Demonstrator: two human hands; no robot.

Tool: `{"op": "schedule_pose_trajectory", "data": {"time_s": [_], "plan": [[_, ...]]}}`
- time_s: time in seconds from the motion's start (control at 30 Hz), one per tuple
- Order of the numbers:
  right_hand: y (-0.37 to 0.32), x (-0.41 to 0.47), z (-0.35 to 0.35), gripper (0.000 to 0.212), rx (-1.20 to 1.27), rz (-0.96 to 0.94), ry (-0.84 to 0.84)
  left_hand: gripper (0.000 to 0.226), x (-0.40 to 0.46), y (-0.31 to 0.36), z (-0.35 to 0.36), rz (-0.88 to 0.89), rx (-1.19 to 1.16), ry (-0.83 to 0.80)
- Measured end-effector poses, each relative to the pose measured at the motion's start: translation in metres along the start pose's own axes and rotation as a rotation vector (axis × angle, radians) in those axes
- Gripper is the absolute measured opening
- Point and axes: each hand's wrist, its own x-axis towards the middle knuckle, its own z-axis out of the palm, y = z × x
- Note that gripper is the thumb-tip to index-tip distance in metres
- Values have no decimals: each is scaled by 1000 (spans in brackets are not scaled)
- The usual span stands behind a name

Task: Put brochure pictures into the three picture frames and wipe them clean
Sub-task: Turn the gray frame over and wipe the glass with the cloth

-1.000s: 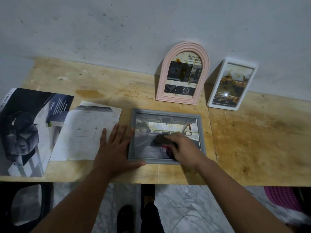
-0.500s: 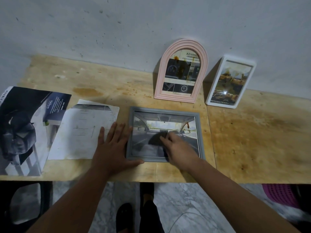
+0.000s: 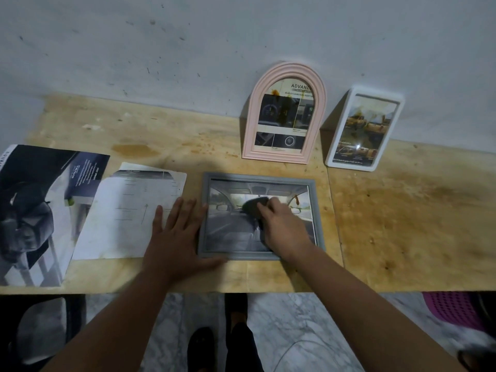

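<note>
A grey picture frame (image 3: pixel 318 208) lies flat on the wooden table (image 3: pixel 402 224), with a car-interior picture in it. My right hand (image 3: pixel 284 226) holds a dark cloth (image 3: pixel 255 205) against the frame's glass, near its upper middle. My left hand (image 3: pixel 177 234) lies flat with spread fingers at the frame's left edge, thumb along its bottom left corner. A pink arched frame (image 3: pixel 284 114) and a white frame (image 3: pixel 362 130) lean upright against the wall behind, each holding a brochure picture with brownish stains on the glass.
A car brochure (image 3: pixel 32 210) and a loose cut page (image 3: pixel 126 213) lie at the left of the table. A pink basket (image 3: pixel 456 310) and a dark chair (image 3: pixel 37 331) stand below the table's front edge. My feet (image 3: pixel 201 347) show on the marble floor.
My right hand has slid the dark cloth up the glass, from the frame's lower middle toward its top. The left hand has stayed at the frame's left edge.
</note>
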Motion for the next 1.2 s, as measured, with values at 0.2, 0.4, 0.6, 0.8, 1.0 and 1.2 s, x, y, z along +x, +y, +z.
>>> {"op": "schedule_pose_trajectory", "data": {"time_s": [0.2, 0.4, 0.6, 0.8, 1.0, 1.2], "plan": [[16, -35, -25, 47, 386, -243, -229, 131, 0, 0, 0, -1, -7, 3], [62, 22, -31, 43, 185, 139, 61, 132, -1, 2, -1, -14, -14, 8], [44, -14, -14, 46, 63, -27, -30, 131, -1, 2, -1, -13, -19, 17], [42, -44, -32, 36, 398, -80, -337, 130, 0, 2, -3, -2, -28, 21], [80, 2, -39, 42, 302, 195, 63, 131, 0, 1, -2, -15, -22, 11], [84, 1, -17, 40, 209, 206, -33, 133, 0, 1, -1, -21, -4, 8]]}}
